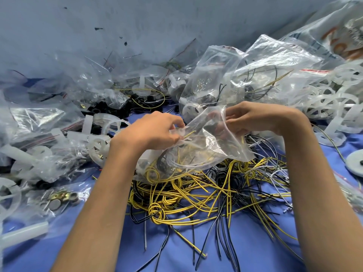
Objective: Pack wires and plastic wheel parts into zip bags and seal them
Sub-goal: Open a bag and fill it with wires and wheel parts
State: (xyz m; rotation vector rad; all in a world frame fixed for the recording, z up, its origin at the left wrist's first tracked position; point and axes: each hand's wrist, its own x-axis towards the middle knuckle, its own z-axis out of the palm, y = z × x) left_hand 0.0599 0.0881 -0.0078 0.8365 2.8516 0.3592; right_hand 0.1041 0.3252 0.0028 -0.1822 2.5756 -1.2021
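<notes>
A clear zip bag [206, 146] hangs between both hands above a tangle of yellow, black and white wires [206, 195] on the blue cloth. Yellow, black and white wires lie coiled inside the bag's lower part. My left hand [157, 132] pinches the bag's left mouth edge, with a yellow wire end beside its fingertips. My right hand [253, 118] grips the bag's right mouth edge, its fingers seen partly through the plastic. White plastic wheel parts [324, 101] are heaped at the right.
Filled zip bags [225, 75] pile up behind the hands against the grey wall. More bags and white wheel parts [98, 142] crowd the left side, with small black parts [110, 108] and metal discs in a bag [59, 201]. A grey wheel [355, 163] sits at the right edge.
</notes>
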